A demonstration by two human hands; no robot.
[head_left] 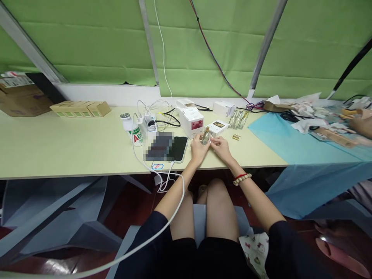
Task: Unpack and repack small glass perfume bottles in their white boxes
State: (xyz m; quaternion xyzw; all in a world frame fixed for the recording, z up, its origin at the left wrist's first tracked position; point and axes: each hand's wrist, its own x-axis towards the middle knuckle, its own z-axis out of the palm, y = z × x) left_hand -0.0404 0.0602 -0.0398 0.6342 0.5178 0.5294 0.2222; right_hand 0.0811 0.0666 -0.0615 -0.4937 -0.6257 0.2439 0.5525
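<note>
My left hand (198,149) is closed around a small clear glass spray bottle (206,137) with a gold neck, held upright just above the table's front part. The fingers of my right hand (222,148) are pinched together at the bottle's right side. A small white piece (211,137) shows at those fingertips; its kind cannot be made out. Beyond my hands lies a white box with a dark gold picture (218,127). Several similar glass bottles (238,119) stand to its right, and gold caps (236,137) lie in front of them.
White boxes (192,121) stand behind my hands. A phone (180,149) with a white cable, a white bottle (132,130) and a power strip (147,124) are to the left. Small cartons (80,109) line the back left. A blue cloth (279,135) with scattered paper covers the right side.
</note>
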